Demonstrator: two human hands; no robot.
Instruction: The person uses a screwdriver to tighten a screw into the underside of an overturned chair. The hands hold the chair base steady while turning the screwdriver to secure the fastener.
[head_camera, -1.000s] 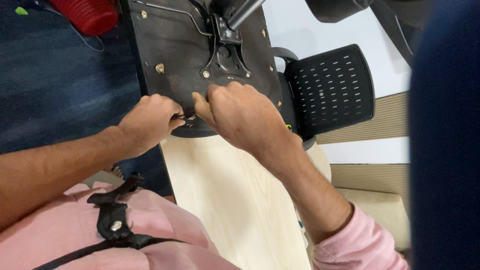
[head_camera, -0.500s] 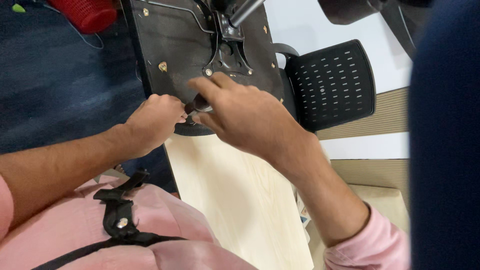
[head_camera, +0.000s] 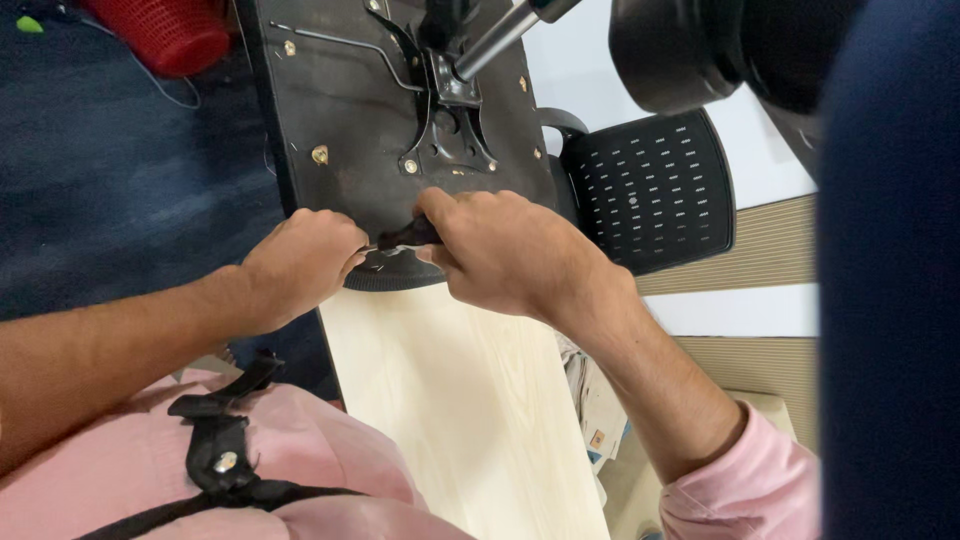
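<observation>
Upturned chair seat base (head_camera: 340, 120) at 12 o'clock, lying on pale wooden board (head_camera: 450, 400). Right hand (head_camera: 500, 250) clamped around dark tool handle (head_camera: 408, 234) at seat's front edge, 6 o'clock of metal bracket (head_camera: 450, 130). Left hand (head_camera: 300, 262) curled shut just beside, pinching something small, can't tell what. Bracket bolted on; front-edge fixing apparently mid-way, not done. Mesh backrest (head_camera: 650, 190) at 3 o'clock.

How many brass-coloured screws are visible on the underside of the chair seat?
4: one near the top-left corner, one at left-centre, one below the bracket, one top-right. Hands may hide others.
</observation>
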